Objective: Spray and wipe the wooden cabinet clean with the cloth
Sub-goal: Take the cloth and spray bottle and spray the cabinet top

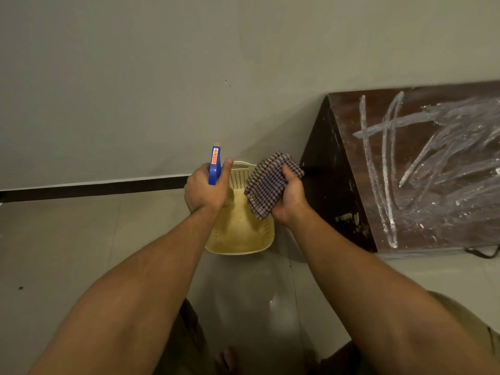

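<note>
A plain grey-green wall (162,77) fills the view beyond both hands, with a dark skirting strip (94,186) running along its foot to the left of the left hand, above pale floor tiles (54,239). To the right of the right hand stands the wooden cabinet (422,171), its dark brown top streaked with whitish smears and powdery scribbles; its near-black side panel lies just beside that hand. Below and between the two hands sits a cream perforated plastic basket (240,239) on the floor, set against the wall, partly covered by the wrists. The right hand (288,198) is closed around a folded checked cloth (270,182), purple and pale, thumb on top of it and the fingers wrapped under, the cloth rising up and leftward from the palm over the basket. The left hand (205,190) is curled tightly around a spray bottle (215,165), of which only the blue trigger head with an orange label shows above the fist; the thumb stands up beside the head, and the nozzle points away toward the wall.
</note>
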